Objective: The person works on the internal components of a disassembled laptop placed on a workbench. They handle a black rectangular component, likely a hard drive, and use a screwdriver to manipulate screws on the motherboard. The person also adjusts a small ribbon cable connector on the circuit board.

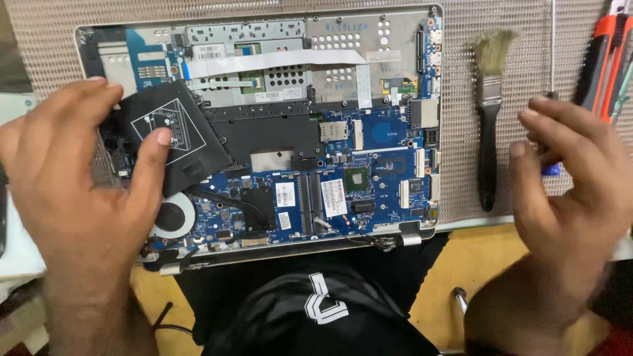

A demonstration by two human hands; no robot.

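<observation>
The black drive (173,135) sits tilted at the nine o'clock side of the opened laptop (264,132), one corner raised over the blue circuit board (343,178) and just above the round fan (173,216). I'd worry about that tilt: if it slips from the fingers, its edge could come down on the small parts of the board, or tug the thin black cables (231,198) running beneath it toward six o'clock. The pale ribbon cable (277,60) at twelve o'clock lies loose too and could snag.

The left hand (72,178) lies palm down over the laptop's left edge, fingers spread, thumb pressing on the drive's face, fingertips curled round its upper corner. The right hand (567,178) hovers at three o'clock, well clear of the machine, fingers half curled around a slim screwdriver (552,99) with a blue handle, beside the black-handled brush (489,112) on the mesh mat (521,39).
</observation>
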